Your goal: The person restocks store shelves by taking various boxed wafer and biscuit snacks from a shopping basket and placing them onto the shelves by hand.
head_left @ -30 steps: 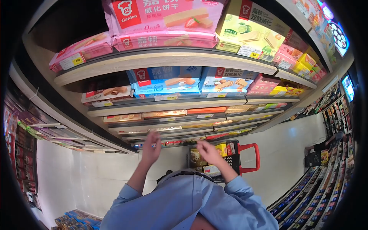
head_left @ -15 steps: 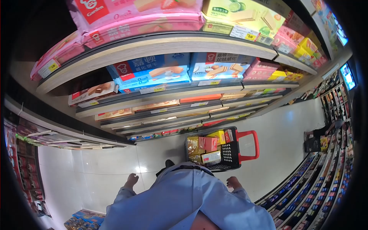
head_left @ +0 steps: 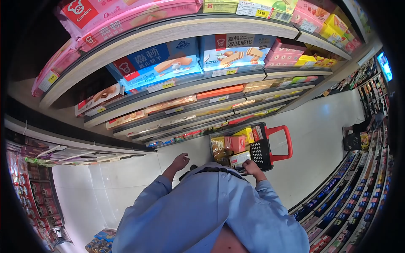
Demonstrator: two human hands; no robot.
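My left hand (head_left: 180, 161) hangs above the floor, left of my waist, with nothing in it and its fingers loosely apart. My right hand (head_left: 252, 168) is over the near edge of a black shopping basket (head_left: 263, 157) with a red handle (head_left: 290, 144). Its fingers are loosely bent beside a pale yellow box (head_left: 240, 159); whether they touch it I cannot tell, and nothing shows in them. Also in the basket lie a pink box (head_left: 237, 143), a yellow box (head_left: 247, 135), a red pack (head_left: 257, 133) and brownish-yellow packs (head_left: 218, 145).
Shelves ahead hold pink wafer packs (head_left: 126, 21), blue wafer packs (head_left: 160, 63) and white-blue packs (head_left: 236, 52). A wooden shelf edge (head_left: 177, 37) curves across the view. Another person (head_left: 373, 122) is at the far right by a dark basket (head_left: 352, 142). Shelf rows (head_left: 337, 202) line the right.
Both hands have come up and forward; the right has moved from behind the basket to over its near edge. My view has shifted, so the upper shelves sit higher in it.
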